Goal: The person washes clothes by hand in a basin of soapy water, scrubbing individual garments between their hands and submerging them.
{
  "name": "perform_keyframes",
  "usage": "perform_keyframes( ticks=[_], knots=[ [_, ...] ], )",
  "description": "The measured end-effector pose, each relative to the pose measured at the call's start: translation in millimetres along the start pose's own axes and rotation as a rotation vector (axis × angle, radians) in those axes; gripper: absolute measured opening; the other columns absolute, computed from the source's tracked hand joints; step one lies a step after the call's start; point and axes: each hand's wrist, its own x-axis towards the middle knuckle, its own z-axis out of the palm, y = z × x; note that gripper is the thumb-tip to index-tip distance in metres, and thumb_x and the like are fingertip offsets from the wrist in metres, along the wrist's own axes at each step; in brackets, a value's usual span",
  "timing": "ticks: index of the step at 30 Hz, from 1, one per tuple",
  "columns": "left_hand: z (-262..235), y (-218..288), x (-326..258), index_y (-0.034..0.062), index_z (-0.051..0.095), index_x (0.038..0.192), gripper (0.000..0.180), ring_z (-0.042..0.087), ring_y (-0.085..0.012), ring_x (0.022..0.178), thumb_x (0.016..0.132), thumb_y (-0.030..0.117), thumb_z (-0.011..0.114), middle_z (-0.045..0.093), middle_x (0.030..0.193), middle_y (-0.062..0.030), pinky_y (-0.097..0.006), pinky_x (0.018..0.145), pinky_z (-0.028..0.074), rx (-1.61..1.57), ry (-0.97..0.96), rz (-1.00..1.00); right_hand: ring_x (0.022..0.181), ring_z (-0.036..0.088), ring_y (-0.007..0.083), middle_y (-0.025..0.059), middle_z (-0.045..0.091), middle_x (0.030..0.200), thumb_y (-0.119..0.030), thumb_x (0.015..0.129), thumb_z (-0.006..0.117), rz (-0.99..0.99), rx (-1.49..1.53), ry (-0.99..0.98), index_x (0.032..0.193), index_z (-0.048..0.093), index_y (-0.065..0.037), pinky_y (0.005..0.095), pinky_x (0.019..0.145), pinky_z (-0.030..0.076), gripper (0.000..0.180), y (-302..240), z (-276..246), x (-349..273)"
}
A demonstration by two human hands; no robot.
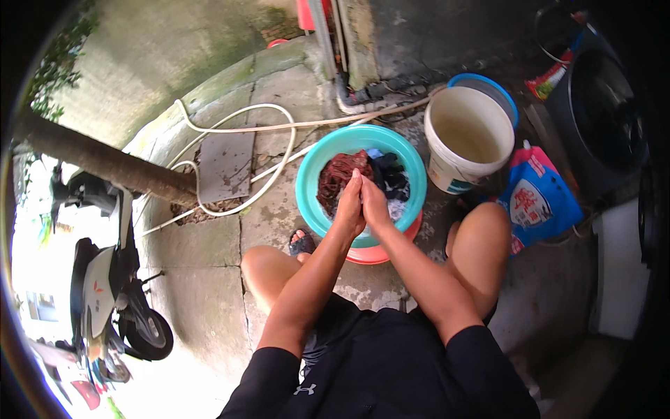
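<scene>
At frame centre, the left hand [350,209] and right hand [376,207] are pressing together; whether their grip is holding anything, I cannot tell. Crumpled reddish-brown cloth [338,176] is lying up-left, nearer the left hand, inside a round turquoise plastic basin [306,184].

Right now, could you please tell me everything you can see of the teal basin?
The teal basin is round, open-topped and smooth, apparently plastic. It stands left of the white bucket, and a red vessel shows beneath its near side. Inside lie reddish-brown cloth, dark cloth and white suds. The left hand and right hand meet over it, partly hiding it; whether they touch it is unclear.
</scene>
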Motion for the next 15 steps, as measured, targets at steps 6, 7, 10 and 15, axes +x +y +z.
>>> perform_keyframes(
  ticks=[6,7,10,15],
  knots=[
    [21.7,-2.6,0.2,0.0157,0.062,0.104,0.043,0.057,-0.0144,0.083,0.096,0.056,0.050,0.062,0.094,-0.0016,-0.034,0.078,0.049,0.073,0.202,0.046,0.135,0.043,0.0274,0.0194,0.048,0.143,-0.029,0.103,0.041,-0.253,-0.159,-0.006,0.138,0.046,0.007,0.0351,0.115,0.028,0.050,-10.9,-3.4,-10.8],
    [34.7,-16.5,-2.8,0.0164,0.061,0.101,0.045,0.056,-0.0145,0.084,0.097,0.059,0.046,0.062,0.095,-0.0013,-0.034,0.079,0.048,0.040,0.189,-0.059,0.135,0.043,0.0274,0.0194,0.048,0.143,-0.029,0.103,0.041,-0.267,-0.145,-0.059,0.138,0.046,0.007,0.0351,0.115,0.028,0.050,-10.2,-15.1,-3.2],
    [79.4,-20.7,-25.5,0.0136,0.060,0.114,0.029,0.055,-0.0147,0.100,0.100,0.031,0.043,0.062,0.108,-0.0025,-0.031,0.091,0.043,0.049,0.030,-0.053,0.131,0.046,0.0260,0.0173,0.047,0.144,-0.029,0.101,0.046,-0.094,-0.020,0.247,0.139,0.045,0.006,0.0342,0.109,0.034,0.052,2.0,-55.4,20.3],
    [81.9,0.4,-41.1,0.0137,0.031,0.152,0.053,0.039,-0.0185,0.133,0.101,0.028,0.038,0.043,0.147,-0.0060,-0.032,0.110,0.030,0.153,-0.038,-0.007,0.127,0.049,0.0228,0.0113,0.049,0.142,-0.033,0.101,0.047,0.091,0.321,0.113,0.139,0.048,0.001,0.0326,0.105,0.037,0.051,3.0,-57.2,19.6]
  ],
)
